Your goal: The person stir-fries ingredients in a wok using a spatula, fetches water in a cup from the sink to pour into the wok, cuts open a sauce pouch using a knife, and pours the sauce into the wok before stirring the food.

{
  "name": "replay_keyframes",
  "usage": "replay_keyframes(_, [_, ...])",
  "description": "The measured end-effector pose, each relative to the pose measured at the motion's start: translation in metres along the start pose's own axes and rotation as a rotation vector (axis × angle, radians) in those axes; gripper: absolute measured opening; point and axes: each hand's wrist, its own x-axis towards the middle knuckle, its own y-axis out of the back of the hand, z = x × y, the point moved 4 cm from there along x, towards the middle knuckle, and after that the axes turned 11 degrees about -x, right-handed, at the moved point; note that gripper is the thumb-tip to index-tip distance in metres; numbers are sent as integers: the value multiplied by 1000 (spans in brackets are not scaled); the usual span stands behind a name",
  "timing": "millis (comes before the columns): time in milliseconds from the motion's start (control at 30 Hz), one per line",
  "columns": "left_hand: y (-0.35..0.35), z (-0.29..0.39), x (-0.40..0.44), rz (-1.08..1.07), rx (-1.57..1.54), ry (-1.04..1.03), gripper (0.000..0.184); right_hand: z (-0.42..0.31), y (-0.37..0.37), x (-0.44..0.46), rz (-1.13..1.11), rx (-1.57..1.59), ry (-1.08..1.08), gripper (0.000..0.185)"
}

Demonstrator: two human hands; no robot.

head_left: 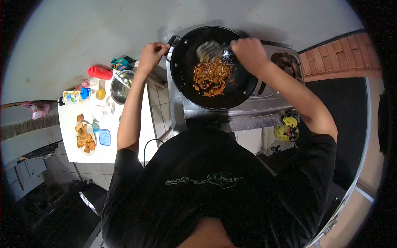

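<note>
A large black wok [237, 84] sits on the stove and holds a heap of brown, shredded fried food [212, 77] flecked with red. My left hand [154, 53] is closed on the wok's black side handle [172, 40] at the upper left. Over the wok's upper right part, my right hand [250, 51] is curled in a fist, slightly blurred. Beside its fingers is a shiny metal cooking utensil [227, 56]; its handle is hidden in the hand. A grey, motion-smeared patch lies above the food, and I cannot make out what it is.
On the left, a white table [111, 155] carries a plate of golden fried pieces [86, 142], a blue lid [104, 137], a red bottle [100, 72] and a metal bowl [120, 91]. The metal stove [231, 120] borders the wall. Brick edging [337, 58] is at right.
</note>
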Motion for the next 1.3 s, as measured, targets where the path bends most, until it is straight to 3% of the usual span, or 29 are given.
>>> replay_keyframes(67, [0, -4, 0, 17, -53, -42, 35, -4, 8, -13, -32, -2, 66, 16])
replay_keyframes(167, [2, 5, -3, 1, -11, 30, 34, 15, 26, -20, -24, 22, -1, 14])
replay_keyframes(267, [2, 6, -3, 10, 0, 48, 35, 30, -2, -4, -60, -28, -82, 12])
replay_keyframes(467, [0, -3, 1, 4, -36, -23, 36, 24, 18, -10, -266, 165, 72, 15])
replay_keyframes(533, [0, -8, 1, 4, -40, 8, 36, 38, 36, -15, -273, 51, -60, 16])
replay_keyframes(700, [-1, 0, -1, 9, -31, 36, 36, 38, 17, -4, -462, -83, -81, 18])
replay_keyframes(767, [-1, 0, 1, -2, 13, 23, 35, 23, -19, -3, -476, 97, 0, 20])
replay_keyframes(800, [-1, 0, 1, 2, 14, 24, 35, 17, -30, -9, -473, 96, 2, 20])
replay_keyframes(867, [-1, 0, 0, 12, -8, 39, 35, 9, -38, -23, -237, 499, -55, 18])
replay_keyframes(933, [1, -3, 1, 10, -2, 43, 36, -4, -35, -49, -21, 559, -8, 20])
replay_keyframes(1100, [1, -5, -1, 1, 24, 26, 38, -23, 42, -102, -159, 476, -210, 21])
replay_keyframes(1200, [2, 5, -4, -7, 30, 36, 39, -36, 27, -111, -237, 517, -168, 19])
replay_keyframes(1300, [-1, -3, 1, -27, 16, 38, 38, -35, 3, -99, -179, 399, -161, 18])
